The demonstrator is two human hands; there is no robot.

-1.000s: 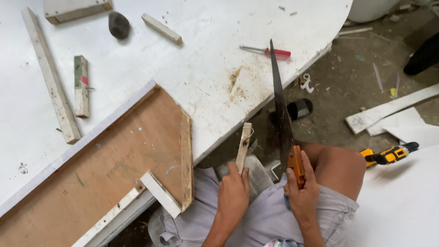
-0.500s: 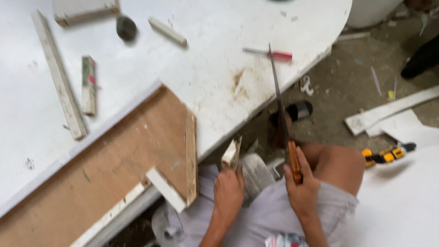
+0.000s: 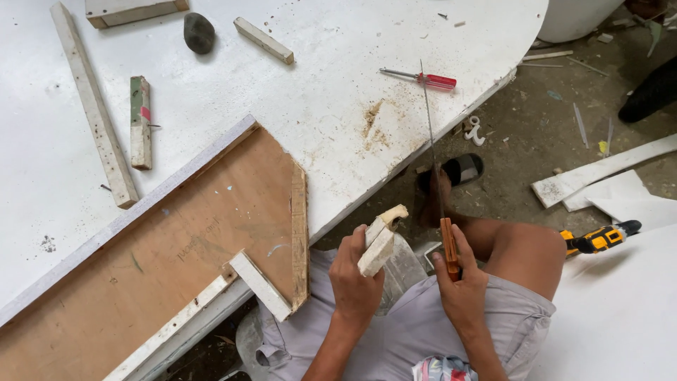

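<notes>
Holding: the left hand [image 3: 356, 271] is wrapped around a short wood offcut [image 3: 379, 241], tilted, above the lap, just off the counter [image 3: 317, 99] edge.
Saw: the right hand [image 3: 462, 282] is closed on the orange handle of a handsaw [image 3: 436, 162], blade edge-on, pointing away.
Handling: the offcut looks light, stiff and rough (splinters likely); best gripped low, well away from the teeth.
Nearby: a red-handled screwdriver [image 3: 423, 77] lies on the counter.

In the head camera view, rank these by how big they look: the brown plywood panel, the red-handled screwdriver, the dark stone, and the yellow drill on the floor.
1. Brown plywood panel, by far the largest.
2. Red-handled screwdriver and yellow drill: they look about alike in length; the drill lies lower, farther from the camera, so no firm ranking.
3. Dark stone, smallest.
</notes>
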